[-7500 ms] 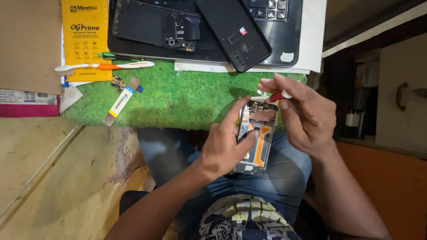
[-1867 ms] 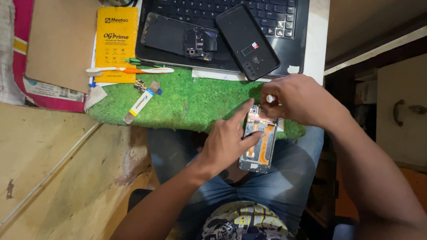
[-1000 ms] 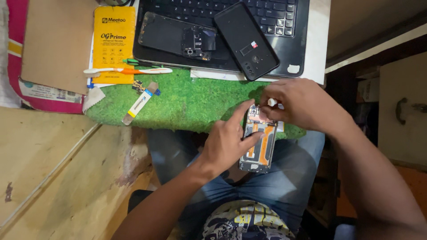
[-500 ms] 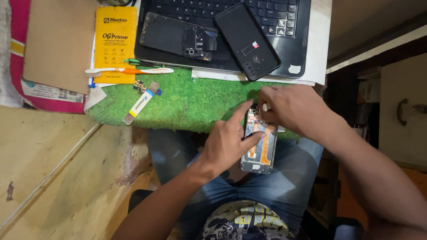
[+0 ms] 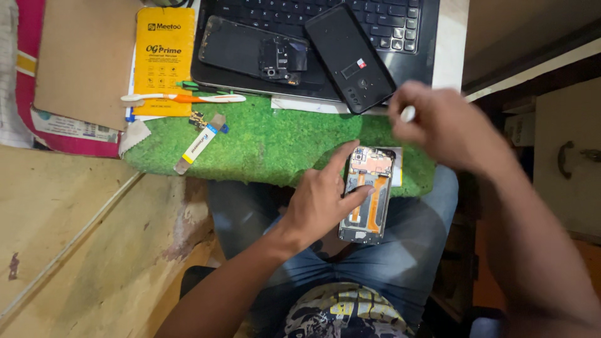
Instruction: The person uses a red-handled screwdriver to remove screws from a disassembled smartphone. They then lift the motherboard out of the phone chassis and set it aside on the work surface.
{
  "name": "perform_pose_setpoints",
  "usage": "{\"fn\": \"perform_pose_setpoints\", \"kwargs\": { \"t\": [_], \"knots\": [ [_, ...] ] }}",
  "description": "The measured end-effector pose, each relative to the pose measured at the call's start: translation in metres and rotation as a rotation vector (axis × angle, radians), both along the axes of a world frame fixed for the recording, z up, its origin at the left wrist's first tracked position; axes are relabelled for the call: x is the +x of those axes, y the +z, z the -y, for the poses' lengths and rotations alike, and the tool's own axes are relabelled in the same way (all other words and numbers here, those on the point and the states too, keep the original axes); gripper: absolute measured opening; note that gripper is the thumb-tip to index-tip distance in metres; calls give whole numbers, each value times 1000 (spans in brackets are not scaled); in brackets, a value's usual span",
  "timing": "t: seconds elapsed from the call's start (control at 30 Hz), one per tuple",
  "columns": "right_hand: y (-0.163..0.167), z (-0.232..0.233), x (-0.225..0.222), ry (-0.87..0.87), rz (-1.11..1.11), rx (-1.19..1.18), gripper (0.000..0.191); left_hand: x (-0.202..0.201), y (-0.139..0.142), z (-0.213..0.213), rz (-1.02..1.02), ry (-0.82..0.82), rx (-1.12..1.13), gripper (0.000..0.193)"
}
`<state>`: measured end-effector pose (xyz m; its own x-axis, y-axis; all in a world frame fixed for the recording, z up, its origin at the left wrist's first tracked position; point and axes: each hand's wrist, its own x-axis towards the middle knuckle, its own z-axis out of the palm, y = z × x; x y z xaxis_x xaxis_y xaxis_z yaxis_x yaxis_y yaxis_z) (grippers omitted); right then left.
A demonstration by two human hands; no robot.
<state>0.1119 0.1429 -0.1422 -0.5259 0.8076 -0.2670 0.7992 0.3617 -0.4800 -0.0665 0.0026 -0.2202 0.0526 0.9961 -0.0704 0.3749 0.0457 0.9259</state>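
My left hand (image 5: 319, 203) clamps the opened phone body with exposed orange board and flex cables (image 5: 368, 194) against my thigh, thumb and fingers on its long edges, just past the near edge of the green turf mat (image 5: 275, 141). It looks light, stiff and fragile inside; I judge the frame edges the safe hold. My right hand (image 5: 438, 125), blurred, hovers above it, pinching a small white-tipped tool (image 5: 407, 114). Beyond, a black back cover (image 5: 349, 56) and a second phone shell (image 5: 253, 53) lie on the laptop (image 5: 407, 31). No containers visible.
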Motion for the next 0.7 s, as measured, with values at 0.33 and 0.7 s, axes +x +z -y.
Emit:
{"fn": "perform_pose_setpoints", "kwargs": {
  "t": [0.33,0.7],
  "knots": [
    [-9,-44,10,44,7,261,22,0,0,-1,-14,4,10,76],
    [-21,-39,33,-77,-32,160,18,-1,2,1,-11,-2,-20,76]
  ]
}}
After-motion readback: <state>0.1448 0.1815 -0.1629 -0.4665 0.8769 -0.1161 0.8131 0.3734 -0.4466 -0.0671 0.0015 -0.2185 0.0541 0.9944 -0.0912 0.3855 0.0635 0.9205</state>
